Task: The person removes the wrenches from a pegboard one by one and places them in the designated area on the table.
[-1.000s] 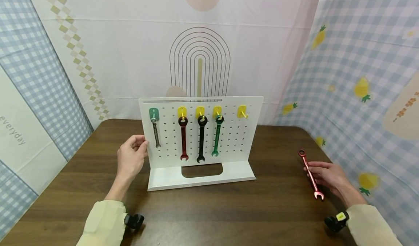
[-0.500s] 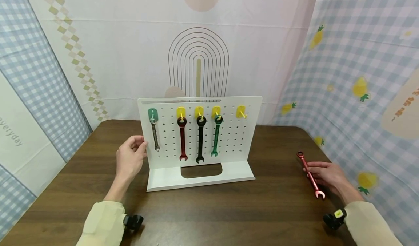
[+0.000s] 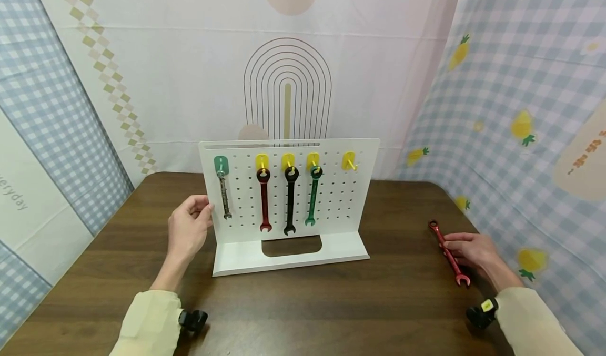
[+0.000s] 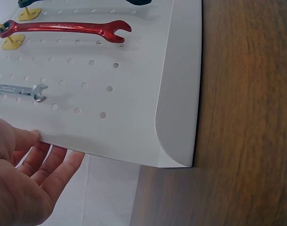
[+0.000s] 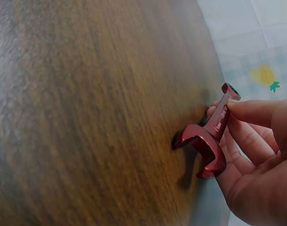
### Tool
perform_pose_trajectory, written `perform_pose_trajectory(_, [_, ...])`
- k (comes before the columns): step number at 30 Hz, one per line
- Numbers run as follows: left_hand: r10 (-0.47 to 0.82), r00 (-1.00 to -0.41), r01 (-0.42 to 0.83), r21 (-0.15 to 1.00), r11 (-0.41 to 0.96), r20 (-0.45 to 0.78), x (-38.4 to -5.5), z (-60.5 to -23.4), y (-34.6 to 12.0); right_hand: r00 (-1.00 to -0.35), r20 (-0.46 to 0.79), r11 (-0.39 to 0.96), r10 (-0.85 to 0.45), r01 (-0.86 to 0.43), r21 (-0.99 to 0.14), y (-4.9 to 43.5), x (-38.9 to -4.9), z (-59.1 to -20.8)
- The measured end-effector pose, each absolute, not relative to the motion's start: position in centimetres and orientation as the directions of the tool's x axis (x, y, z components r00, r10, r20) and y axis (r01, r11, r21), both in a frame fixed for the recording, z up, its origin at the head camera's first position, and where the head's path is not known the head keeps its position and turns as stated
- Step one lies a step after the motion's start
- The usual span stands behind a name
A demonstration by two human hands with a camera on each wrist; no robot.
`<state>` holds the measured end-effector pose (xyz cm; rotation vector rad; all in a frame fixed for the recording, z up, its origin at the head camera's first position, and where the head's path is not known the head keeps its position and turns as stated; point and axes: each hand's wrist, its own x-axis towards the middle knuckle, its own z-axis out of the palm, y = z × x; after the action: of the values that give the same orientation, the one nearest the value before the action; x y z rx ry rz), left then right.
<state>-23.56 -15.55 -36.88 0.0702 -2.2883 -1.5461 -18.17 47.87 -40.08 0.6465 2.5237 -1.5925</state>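
A white pegboard stand [image 3: 331, 198] stands upright mid-table. My left hand [image 3: 188, 225] pinches its left edge, thumb in front and fingers behind, as the left wrist view shows. On the board's hooks hang a small silver wrench [image 3: 224, 195], a dark red wrench [image 3: 264, 201], a black wrench [image 3: 290, 203] and a green wrench [image 3: 313, 195]. The yellow hook [image 3: 349, 161] at the right end bears nothing. Off to the right, my right hand [image 3: 475, 253] grips a red combination wrench [image 5: 218, 125] around its shaft, ring end pointing away and open end towards me.
Brown wooden table [image 3: 303, 303] extends around the stand, its right edge close to my right hand. A white patterned cloth [image 3: 189, 82] hangs behind, and a checked cloth [image 3: 502, 82] hangs along the right side.
The red wrench in my right hand has shifted very slightly, and the small silver wrench has swung a little on its hook. My left hand keeps its hold on the board edge.
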Motion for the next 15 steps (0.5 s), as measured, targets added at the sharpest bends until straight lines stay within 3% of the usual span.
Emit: perform_pose_trajectory(15, [-0.251, -0.928, 0.162, 0.904, 0.395, 0.276, -23.59, -36.9, -15.51, -0.92, -0.251, 0.454, 0.302, 0.37, -0.811, 47.58, -18.25, -39.82])
